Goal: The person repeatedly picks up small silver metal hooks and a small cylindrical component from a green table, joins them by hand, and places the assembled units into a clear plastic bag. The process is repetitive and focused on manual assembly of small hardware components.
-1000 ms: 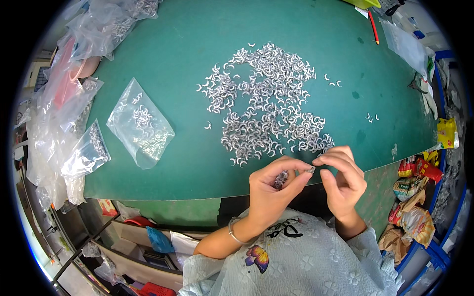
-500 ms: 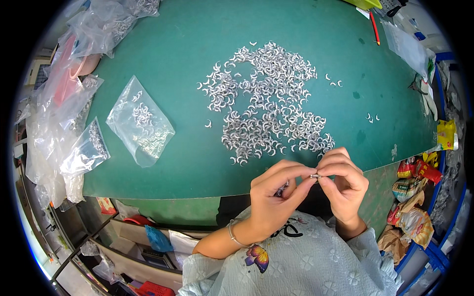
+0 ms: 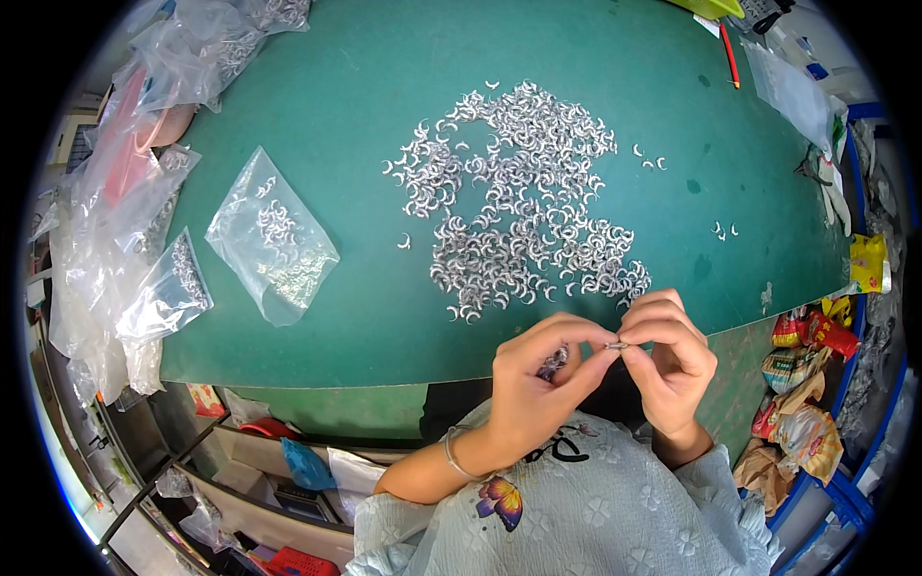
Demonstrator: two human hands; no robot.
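Between the fingertips of both hands is a small crescent-shaped metal piece [image 3: 615,346], partly covered by the fingers. My left hand [image 3: 543,370] pinches one end with thumb and forefinger, and several more silvery crescents [image 3: 553,364] lie in its curled palm. From the other side my right hand [image 3: 672,360] pinches the same piece with thumb and forefinger. Just beyond the hands, a large heap of silvery crescent pieces [image 3: 538,192] spreads over the green tabletop [image 3: 384,346]. To its left lies a clear plastic bag [image 3: 274,240] with more crescents.
Filled clear bags [image 3: 173,288] and crumpled plastic [image 3: 86,250] crowd the left edge. A few loose crescents [image 3: 649,161] lie right of the heap. Far right are a red pencil [image 3: 730,56] and a flat clear bag [image 3: 792,91]. Snack packets [image 3: 807,427] sit beyond the right edge.
My left hand has shifted slightly to the right, and the crescents in its palm show a little more. Both hands keep their pinch on the small piece.
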